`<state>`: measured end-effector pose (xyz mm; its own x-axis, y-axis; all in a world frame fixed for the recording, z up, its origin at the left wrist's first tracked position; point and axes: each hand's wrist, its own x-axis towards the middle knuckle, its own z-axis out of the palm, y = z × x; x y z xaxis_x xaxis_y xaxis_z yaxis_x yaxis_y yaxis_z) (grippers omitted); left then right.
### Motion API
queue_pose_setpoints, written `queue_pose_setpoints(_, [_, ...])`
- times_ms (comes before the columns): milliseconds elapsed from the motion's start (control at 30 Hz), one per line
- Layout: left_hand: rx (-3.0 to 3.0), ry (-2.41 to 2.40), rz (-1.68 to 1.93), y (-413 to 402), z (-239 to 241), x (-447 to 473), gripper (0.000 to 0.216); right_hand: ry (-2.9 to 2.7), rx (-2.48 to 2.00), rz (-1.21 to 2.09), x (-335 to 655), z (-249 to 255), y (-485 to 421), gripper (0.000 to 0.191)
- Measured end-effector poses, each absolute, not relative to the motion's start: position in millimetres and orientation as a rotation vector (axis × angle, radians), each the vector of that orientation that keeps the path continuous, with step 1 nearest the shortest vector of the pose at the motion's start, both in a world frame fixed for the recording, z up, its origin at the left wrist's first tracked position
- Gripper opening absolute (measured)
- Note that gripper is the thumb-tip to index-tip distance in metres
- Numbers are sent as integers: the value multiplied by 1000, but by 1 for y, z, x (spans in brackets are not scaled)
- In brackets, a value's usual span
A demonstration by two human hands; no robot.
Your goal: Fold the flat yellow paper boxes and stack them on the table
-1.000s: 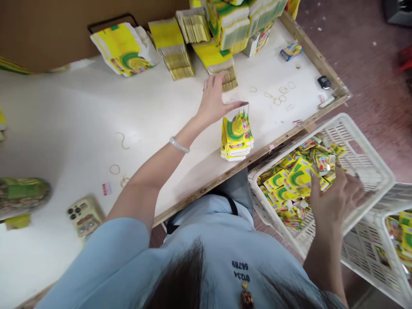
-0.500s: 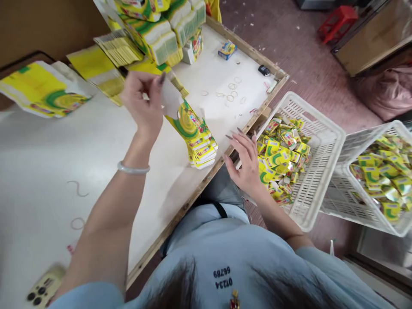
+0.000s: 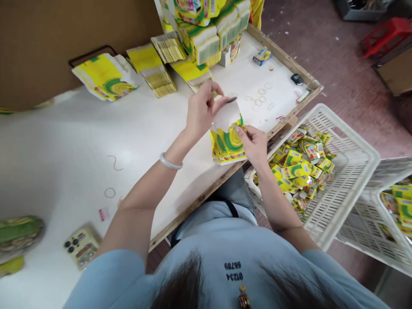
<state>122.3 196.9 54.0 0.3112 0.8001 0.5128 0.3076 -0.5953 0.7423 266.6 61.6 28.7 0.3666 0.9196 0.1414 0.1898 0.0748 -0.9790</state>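
Observation:
At the table's front edge lies a small stack of yellow-and-green printed cartons [image 3: 225, 146], their white flaps pointing away from me. My left hand [image 3: 204, 107] is closed in a pinch at the white flap of the top carton. The thumb of my right hand [image 3: 255, 146] presses on the printed face of that carton at its right side, with the fingers curled behind. Both hands are on the same carton, and its lower part rests over the stack. Fingertips partly hide where each hand grips.
Bundles of flat cartons [image 3: 157, 79] and a tall carton pile [image 3: 202, 43] stand at the back. Rubber bands [image 3: 262, 91], a blue box [image 3: 262, 56] and a phone [image 3: 82, 246] lie on the white table [image 3: 144, 128]. A white crate [image 3: 357, 171] holds many small yellow boxes.
My right hand has moved from beside the crate onto the carton and closed on it. My left hand stays pinched at the flap. The view has shifted left.

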Motion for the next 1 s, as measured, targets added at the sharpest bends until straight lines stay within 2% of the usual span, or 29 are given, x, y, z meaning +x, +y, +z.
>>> queue_pose_setpoints(100, [2109,998,1208,216,38,126,47,-914,-1412,598,280,16,63,49])
queue_pose_setpoints(233, [2229,935,1283,198,52,126,52,-726,-1368,476,285,15,52,44])
queue_pose_setpoints(300, [2249,836,1238,166,65,125,47,-742,-1358,470,278,22,41,40])
queue_pose_setpoints(433, [2374,567,904,92,75,114,34,-836,-1349,405,252,34,21,35])
queue_pose_setpoints(600, [2489,576,927,52,63,90,22,-888,-1272,443,226,38,7,32])
queue_pose_setpoints(767, [2582,529,916,45,64,74,20,-908,-1249,426,214,33,-4,34])
queue_pose_setpoints(933, [2382,623,1021,31,48,72,13,-958,-1331,456,204,9,-5,34])
queue_pose_setpoints(1000, [2191,611,1064,24,37,77,38,-1077,-1352,411,203,-1,-4,37])
